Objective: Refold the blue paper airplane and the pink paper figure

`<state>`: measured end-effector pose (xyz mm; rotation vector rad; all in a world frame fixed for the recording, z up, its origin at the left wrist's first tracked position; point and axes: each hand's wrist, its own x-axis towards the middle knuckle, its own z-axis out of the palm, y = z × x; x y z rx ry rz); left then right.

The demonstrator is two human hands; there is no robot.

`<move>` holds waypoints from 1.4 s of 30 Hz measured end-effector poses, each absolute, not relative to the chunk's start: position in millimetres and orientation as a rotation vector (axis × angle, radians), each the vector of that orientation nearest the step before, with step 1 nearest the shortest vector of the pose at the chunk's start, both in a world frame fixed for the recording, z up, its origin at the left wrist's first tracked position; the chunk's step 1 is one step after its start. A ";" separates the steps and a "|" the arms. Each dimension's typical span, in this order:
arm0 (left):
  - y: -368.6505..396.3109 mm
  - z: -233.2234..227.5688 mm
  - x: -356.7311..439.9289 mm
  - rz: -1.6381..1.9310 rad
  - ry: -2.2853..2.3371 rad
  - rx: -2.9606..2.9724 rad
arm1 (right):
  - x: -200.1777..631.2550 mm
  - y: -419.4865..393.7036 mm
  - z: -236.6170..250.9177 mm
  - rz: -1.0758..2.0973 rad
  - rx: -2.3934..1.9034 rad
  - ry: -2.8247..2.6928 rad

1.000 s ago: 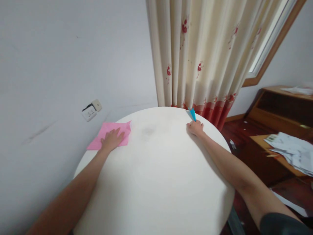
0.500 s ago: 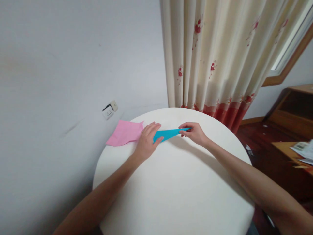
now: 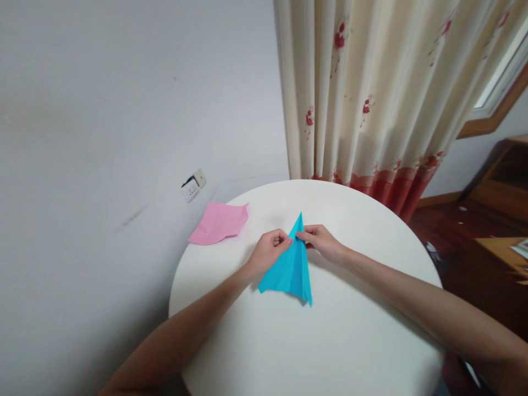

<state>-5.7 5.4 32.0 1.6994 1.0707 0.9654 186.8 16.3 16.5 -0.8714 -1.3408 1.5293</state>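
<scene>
A blue folded paper plane (image 3: pixel 291 267) lies on the round white table (image 3: pixel 313 341), its pointed nose aimed away from me. My left hand (image 3: pixel 269 253) pinches its left side near the nose. My right hand (image 3: pixel 324 242) pinches the right side at about the same height. A pink sheet of paper (image 3: pixel 218 223) lies flat at the table's far left edge, apart from both hands.
A cream curtain with red flowers (image 3: pixel 371 99) hangs behind the table. A wall socket (image 3: pixel 193 186) sits on the white wall at left. Wooden furniture (image 3: pixel 495 187) and dark red floor lie to the right.
My left hand left the pink sheet and joined the right on the blue plane. The plane came from the far right edge to the table's middle and turned nose-away.
</scene>
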 end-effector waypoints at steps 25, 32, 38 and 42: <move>23.3 20.5 -15.1 0.983 1.043 1.749 | 181.0 21.9 -4.2 1.632 -0.818 -1.142; 23.9 22.2 -21.6 1.054 1.088 1.514 | 178.2 21.4 -5.3 1.561 -0.846 -1.050; 27.7 20.6 -17.4 1.223 1.204 1.832 | 177.1 20.4 -11.3 1.169 -0.957 -1.208; 32.0 19.2 -18.9 1.256 1.287 1.849 | 178.1 16.6 -13.4 0.813 -1.099 -1.621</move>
